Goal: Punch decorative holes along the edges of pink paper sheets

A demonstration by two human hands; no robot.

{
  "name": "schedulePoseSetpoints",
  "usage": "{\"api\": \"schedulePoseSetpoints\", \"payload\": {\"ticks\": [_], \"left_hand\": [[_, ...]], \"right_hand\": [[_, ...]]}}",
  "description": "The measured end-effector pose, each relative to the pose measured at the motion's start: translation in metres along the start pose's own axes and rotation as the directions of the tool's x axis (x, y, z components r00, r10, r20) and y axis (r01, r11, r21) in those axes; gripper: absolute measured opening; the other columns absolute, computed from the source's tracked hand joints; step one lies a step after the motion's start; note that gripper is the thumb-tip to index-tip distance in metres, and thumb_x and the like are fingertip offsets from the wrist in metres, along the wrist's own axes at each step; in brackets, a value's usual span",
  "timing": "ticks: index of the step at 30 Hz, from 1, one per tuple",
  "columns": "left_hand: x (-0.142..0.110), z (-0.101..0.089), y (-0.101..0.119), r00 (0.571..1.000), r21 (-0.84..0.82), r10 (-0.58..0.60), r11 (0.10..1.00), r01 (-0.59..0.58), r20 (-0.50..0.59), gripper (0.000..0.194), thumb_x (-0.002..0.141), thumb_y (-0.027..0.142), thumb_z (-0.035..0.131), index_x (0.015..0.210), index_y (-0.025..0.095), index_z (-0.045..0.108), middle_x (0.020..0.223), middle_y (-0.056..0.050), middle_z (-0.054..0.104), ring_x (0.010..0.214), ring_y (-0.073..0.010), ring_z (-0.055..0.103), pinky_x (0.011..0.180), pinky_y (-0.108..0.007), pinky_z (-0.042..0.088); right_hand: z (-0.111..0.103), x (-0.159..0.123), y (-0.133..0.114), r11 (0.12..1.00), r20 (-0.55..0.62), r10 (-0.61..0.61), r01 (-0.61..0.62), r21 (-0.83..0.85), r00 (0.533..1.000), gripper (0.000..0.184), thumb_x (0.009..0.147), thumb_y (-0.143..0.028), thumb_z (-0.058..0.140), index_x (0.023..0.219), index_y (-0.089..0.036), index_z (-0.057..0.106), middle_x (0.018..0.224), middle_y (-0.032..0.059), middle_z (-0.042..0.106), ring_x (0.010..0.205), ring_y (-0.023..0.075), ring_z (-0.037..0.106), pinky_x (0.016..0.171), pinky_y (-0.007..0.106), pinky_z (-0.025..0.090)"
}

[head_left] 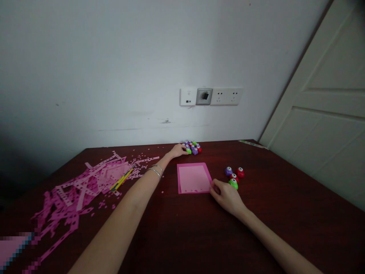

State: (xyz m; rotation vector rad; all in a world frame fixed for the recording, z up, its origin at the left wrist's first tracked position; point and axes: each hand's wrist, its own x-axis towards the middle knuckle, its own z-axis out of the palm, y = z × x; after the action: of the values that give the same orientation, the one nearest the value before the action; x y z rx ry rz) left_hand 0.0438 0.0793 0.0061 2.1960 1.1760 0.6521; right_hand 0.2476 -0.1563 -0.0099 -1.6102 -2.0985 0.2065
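My left hand [177, 151] reaches far across the dark red table [285, 213] and rests against a cluster of several small purple, green and red craft punches [193, 147] near the wall; its fingers curl around the nearest ones. A pink sheet of paper [194, 178] lies flat in the middle. My right hand [225, 196] pinches the sheet's lower right corner. Just beyond that hand sits a second small group of punches [234, 176], purple, red and green.
A heap of pink paper strips and punched scraps [82, 190] covers the table's left side, with a yellow-handled tool [121, 180] lying on it. Wall sockets [211, 96] sit above the table. A white door [327, 114] stands at the right.
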Motion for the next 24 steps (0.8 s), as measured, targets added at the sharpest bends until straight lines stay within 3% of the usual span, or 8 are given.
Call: {"api": "schedulePoseSetpoints", "payload": {"ticks": [5,12,18,24], "left_hand": [[-0.015,-0.016,0.013,0.995,-0.026,0.095,0.995,-0.094,0.022,0.03,0.064,0.041,0.066,0.075,0.013,0.065,0.056,0.005,0.046,0.054,-0.009,0.039,0.054,-0.022,0.028],[-0.074,-0.036,0.043,0.979,-0.059,0.147,0.988,-0.14,0.141,0.034,0.066,0.042,0.066,0.086,0.013,0.066,0.067,0.001,0.057,0.06,-0.0099,0.045,0.056,-0.022,0.031],[-0.116,-0.035,0.058,0.954,-0.121,0.189,0.979,-0.165,0.233,0.036,0.066,0.041,0.068,0.09,0.014,0.066,0.07,0.0,0.056,0.061,-0.0091,0.046,0.057,-0.022,0.033],[-0.137,-0.027,0.063,0.933,-0.172,0.187,0.975,-0.138,0.307,0.035,0.068,0.04,0.067,0.092,0.014,0.066,0.07,0.0,0.057,0.061,-0.009,0.045,0.057,-0.023,0.033]], "right_hand": [[0.003,0.001,0.003,1.0,-0.007,0.008,-0.008,-0.007,1.0,0.016,0.08,-0.025,0.041,0.064,-0.02,0.042,0.059,-0.0011,0.052,0.052,0.0121,0.045,0.05,0.023,0.025],[0.004,0.001,0.004,1.0,-0.011,0.012,-0.012,-0.009,1.0,0.017,0.08,-0.026,0.042,0.064,-0.02,0.042,0.059,-0.0012,0.052,0.052,0.0121,0.046,0.05,0.023,0.024],[0.001,0.001,0.003,1.0,0.004,0.016,-0.016,-0.009,1.0,0.016,0.08,-0.026,0.041,0.065,-0.02,0.044,0.059,-0.0006,0.053,0.052,0.0123,0.047,0.051,0.023,0.025],[0.002,0.002,0.004,0.999,0.022,0.041,-0.041,-0.01,0.999,0.018,0.08,-0.028,0.041,0.064,-0.02,0.045,0.058,-0.0012,0.053,0.053,0.0125,0.049,0.052,0.023,0.027]]}}
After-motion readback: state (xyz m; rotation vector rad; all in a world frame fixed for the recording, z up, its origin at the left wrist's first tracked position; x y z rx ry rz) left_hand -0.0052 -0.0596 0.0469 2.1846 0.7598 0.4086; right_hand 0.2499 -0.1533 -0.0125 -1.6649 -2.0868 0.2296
